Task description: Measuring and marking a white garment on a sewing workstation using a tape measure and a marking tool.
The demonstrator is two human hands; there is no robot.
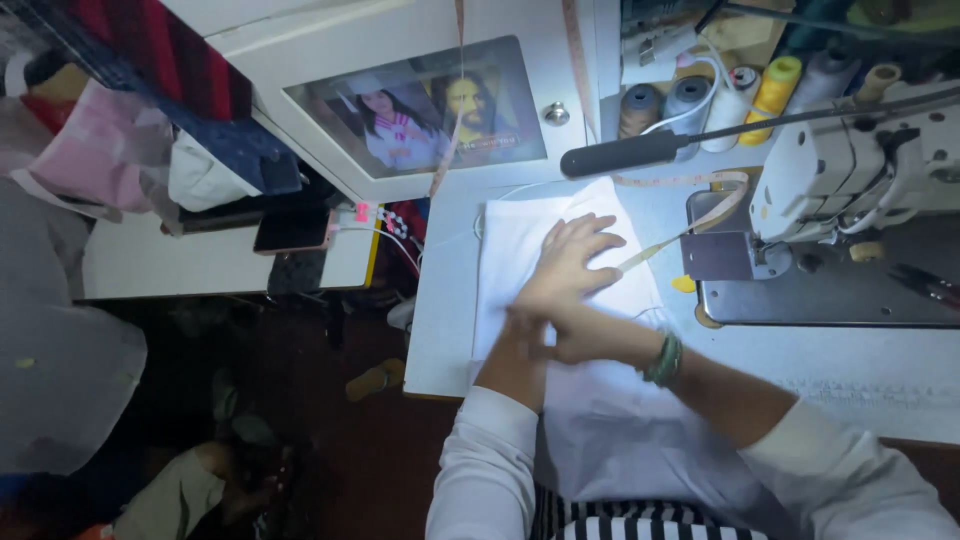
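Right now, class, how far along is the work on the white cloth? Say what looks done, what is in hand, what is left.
Done: the white cloth lies spread on the sewing table. In hand: the left hand presses flat on it, the right hand crossing over the left forearm, smoothing. Left: the cloth is not yet under the sewing machine needle.

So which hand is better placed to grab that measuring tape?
Probably the left hand: it lies flat on the white cloth, fingertips beside the measuring tape. The right hand is crossed lower down, farther from it.
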